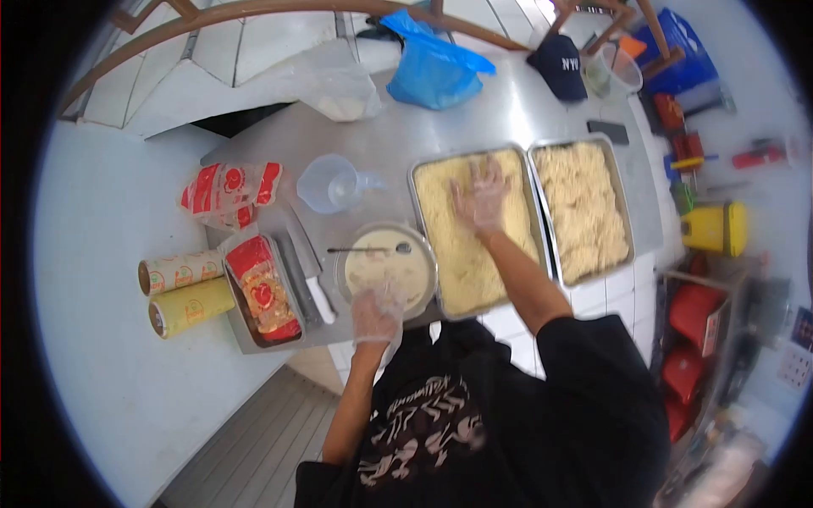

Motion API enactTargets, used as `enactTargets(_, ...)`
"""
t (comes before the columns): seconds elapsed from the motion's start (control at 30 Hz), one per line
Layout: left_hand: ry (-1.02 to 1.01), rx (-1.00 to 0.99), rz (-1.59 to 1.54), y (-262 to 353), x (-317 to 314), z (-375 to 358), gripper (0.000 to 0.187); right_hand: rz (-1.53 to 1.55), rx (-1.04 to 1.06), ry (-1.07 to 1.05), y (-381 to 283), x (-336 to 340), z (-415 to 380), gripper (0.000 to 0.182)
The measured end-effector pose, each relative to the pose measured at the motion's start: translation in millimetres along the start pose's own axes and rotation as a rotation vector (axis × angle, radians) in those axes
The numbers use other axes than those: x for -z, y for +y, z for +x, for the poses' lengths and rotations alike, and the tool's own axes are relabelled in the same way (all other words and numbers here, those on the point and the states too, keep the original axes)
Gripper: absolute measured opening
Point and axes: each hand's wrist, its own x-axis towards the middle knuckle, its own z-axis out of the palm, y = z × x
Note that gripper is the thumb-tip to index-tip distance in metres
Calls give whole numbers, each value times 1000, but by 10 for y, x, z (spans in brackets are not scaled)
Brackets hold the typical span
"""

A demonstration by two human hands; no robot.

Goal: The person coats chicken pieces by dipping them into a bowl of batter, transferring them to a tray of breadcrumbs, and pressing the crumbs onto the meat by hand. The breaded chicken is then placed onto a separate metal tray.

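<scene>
I see the right hand (483, 196) with fingers spread on the pale dough (466, 260), grasping nothing. This dough fills a metal tray (413, 182) on the counter (360, 140). The left hand (378, 315) is at the near side of the bowl (340, 269); its grip I cannot tell.

On a metal surface (508, 114), a tray (538, 216) of smooth yellow dough (474, 267) is partly covered by the right grip (481, 196), a hand in a clear glove with fingers spread. Just beside it, a second tray (623, 195) is filled with lumpier dough (584, 212). The gloved left grip (378, 313) is held at a bowl (340, 271) of pale mixture (364, 264), its fingertips blurred. A spoon (404, 248) is seen within the bowl; a knife (313, 279) and a plastic jug (329, 184) are placed nearby.
</scene>
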Motion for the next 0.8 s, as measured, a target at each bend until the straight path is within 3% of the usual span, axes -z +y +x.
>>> enactTargets(0.07, -16, 0, -6, -26, 15, 8, 36, -9, -5, 29, -6, 25, 19, 74)
enactTargets(0.13, -29, 21, -18, -9, 49, -34, 38, -10, -45, -71, -16, 32, -69, 77)
enactTargets(0.23, 25, -55, -141, 55, 153, 56, 37, -37, -9, 39, 66, -232, -62, 76)
enactTargets(0.47, 88, 56, -217, 294, 343, 51, 32, -75, 55, 6, -34, 22, -355, 74)
enactTargets(0.53, 66, 114, -232, 220, 288, -51, 31, -34, 122, -115, -43, 110, -537, 72)
enactTargets(0.6, 182, -181, -189, 8, 104, 155, 29, 1, 106, -101, -53, 79, -296, 70)
enactTargets(0.67, 102, -48, -232, 33, 145, -194, 28, 40, 20, -233, -24, 3, -819, 69)
enactTargets(0.73, 6, 127, -51, 133, 168, 91, 30, 42, 124, -102, -8, 45, -484, 66)
enactTargets(0.77, 11, 124, -59, 120, 148, 107, 30, -27, 157, 36, 61, -141, -468, 64)
enactTargets(0.8, 80, 81, -126, 92, 125, 62, 31, -34, 165, 27, 177, -113, -482, 64)
